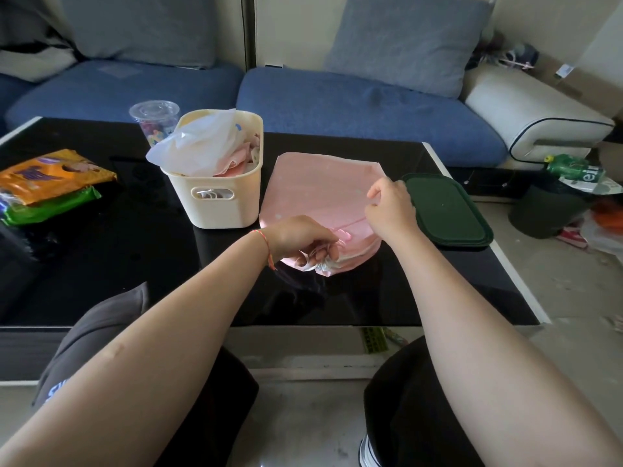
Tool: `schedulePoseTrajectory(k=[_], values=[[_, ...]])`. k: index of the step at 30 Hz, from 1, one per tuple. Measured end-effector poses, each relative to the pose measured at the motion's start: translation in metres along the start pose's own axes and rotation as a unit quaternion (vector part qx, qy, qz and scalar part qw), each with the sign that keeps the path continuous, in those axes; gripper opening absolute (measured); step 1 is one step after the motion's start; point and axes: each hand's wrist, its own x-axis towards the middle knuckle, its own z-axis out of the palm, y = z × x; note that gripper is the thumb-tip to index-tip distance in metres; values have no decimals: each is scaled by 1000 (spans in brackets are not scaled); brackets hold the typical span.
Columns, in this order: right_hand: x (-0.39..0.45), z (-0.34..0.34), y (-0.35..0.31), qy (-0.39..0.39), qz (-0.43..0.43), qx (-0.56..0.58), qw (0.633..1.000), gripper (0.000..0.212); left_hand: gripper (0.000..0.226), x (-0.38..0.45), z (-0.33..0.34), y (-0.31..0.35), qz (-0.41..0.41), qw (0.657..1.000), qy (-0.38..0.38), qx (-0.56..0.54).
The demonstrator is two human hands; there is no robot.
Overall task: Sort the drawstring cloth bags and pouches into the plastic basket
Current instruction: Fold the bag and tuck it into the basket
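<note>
Two hands: both are working on the pink drawstring bag (317, 190), which is lying flat on the black table (135, 264) just right of the cream plastic basket (219, 203).
Left hand (300, 241): you are curling its fingers round the gathered mouth of the bag at its near edge.
Right hand (391, 203): you are pinching the pink drawstring (350, 224) near the bag's right side, pulling it taut.
Basket: it is holding a white plastic bag (199, 146) and pink cloth pieces.
Beside the bag: a dark green lid (448, 210) is lying flat, touching its right edge.
Far left: snack packets (50, 183) are sitting stacked; a clear lidded cup (153, 119) is standing behind the basket.
</note>
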Motion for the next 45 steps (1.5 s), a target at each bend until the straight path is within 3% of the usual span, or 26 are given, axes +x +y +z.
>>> schedulePoseTrajectory(k=[3, 6, 9, 12, 17, 20, 24, 27, 29, 30, 32, 34, 35, 39, 45], values=[[-3, -1, -6, 62, -34, -73, 995, 19, 34, 2, 1, -1, 4, 1000, 10, -9], [-7, 2, -19, 57, -74, -62, 994, 13, 33, 5, 2, -1, 12, 1000, 19, -11], [-13, 3, -26, -27, -87, -9, 996, 8, 35, 8, 3, -2, 11, 1000, 20, -16], [-22, -3, -32, -141, -44, 168, 975, 11, 34, 9, 5, -1, 4, 998, 40, -42], [-30, -1, -34, -179, -50, 163, 969, 12, 27, 11, 1, -3, 2, 992, 97, -81], [-29, -3, -32, -139, -54, 121, 981, 20, 32, 15, -2, -7, -4, 989, 117, -91], [-23, -23, -20, 11, -14, -38, 999, 25, 27, 17, -5, -9, 0, 976, 183, -116], [-22, -39, -15, 78, 43, -201, 976, 20, 25, 17, -7, -7, -4, 970, 208, -123], [-22, -41, -17, 96, 21, -266, 959, 15, 29, 18, -6, -5, -10, 972, 208, -107], [-24, -39, -19, 84, -12, -251, 964, 14, 30, 19, -5, -4, -7, 973, 207, -105], [-31, -31, -25, -18, -63, -77, 995, 12, 27, 18, -3, -3, 0, 972, 206, -112], [-39, -23, -30, -144, -52, 88, 984, 10, 24, 20, 0, -1, -3, 973, 207, -106], [-41, -20, -31, -170, -54, 101, 979, 9, 24, 21, 1, 0, -9, 973, 209, -100], [-40, -11, -28, -176, -50, 104, 978, 14, 23, 21, 2, 3, -23, 975, 209, -65], [-38, -3, -30, -200, 4, 171, 965, 39, 20, 18, -4, -8, 17, 974, 214, -68]])
